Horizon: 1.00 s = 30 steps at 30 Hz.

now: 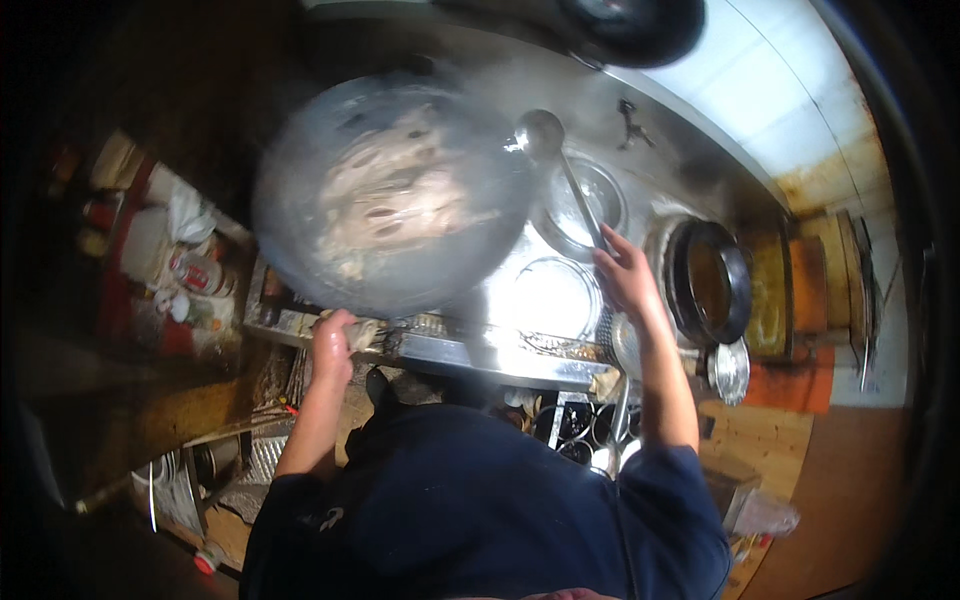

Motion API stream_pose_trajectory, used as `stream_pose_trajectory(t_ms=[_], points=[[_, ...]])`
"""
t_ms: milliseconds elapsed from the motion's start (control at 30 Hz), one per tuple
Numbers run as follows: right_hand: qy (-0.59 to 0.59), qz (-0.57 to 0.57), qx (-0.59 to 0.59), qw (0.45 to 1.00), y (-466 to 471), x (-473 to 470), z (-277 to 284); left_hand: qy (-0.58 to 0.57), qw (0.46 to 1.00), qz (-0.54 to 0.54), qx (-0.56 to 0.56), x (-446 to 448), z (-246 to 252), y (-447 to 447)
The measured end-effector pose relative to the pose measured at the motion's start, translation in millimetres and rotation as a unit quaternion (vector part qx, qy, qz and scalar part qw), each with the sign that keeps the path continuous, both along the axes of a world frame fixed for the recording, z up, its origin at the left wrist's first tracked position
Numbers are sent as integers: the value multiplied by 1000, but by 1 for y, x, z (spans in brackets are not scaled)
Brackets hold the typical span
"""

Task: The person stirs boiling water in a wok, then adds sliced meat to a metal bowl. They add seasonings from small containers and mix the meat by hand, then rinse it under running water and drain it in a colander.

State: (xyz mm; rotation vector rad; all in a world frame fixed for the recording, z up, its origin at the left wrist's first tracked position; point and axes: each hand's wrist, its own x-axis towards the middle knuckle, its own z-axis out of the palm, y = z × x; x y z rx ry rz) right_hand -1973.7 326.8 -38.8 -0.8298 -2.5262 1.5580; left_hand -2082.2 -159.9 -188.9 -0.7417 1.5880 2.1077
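A large wok [292, 247], blurred by motion or steam, holds pale food [397, 187] with some darker pieces in it. At the wok's near edge my left hand [332, 346] is closed around a light cloth [364, 334]; whether a handle lies under the cloth I cannot tell. My right hand [628, 274] grips the handle of a metal ladle [541, 135]. The ladle's bowl is held in the air beside the wok's right rim. Under its handle stands a round metal basin [616, 191], with a second round vessel [556, 300] nearer to me.
A dark-rimmed pot [679, 285] of brownish liquid stands right of my forearm. A perforated strainer [626, 341] lies near the steel counter edge [480, 360]. Left is a shelf with a plastic bottle [201, 274]. A tap [632, 124] is at the back; another wok [634, 30] is above.
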Motion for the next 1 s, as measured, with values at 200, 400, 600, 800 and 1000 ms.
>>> stream_pose_trajectory(t_ms=[200,400,600,800,1000], points=[[-160,-80,301,937,93,-4,-124,5,1000,-24,6,0,5,0],[-45,-113,26,992,143,-15,-234,19,999,6,-25,0,3,-2],[41,-228,-771,593,145,-7,-185,3,999,20,-39,-3,-8,-2],[72,-158,-707,686,82,-2,-65,31,999,8,-33,-2,-11,-1],[76,-115,-568,812,5,-5,26,45,999,11,-19,-2,-15,1]])
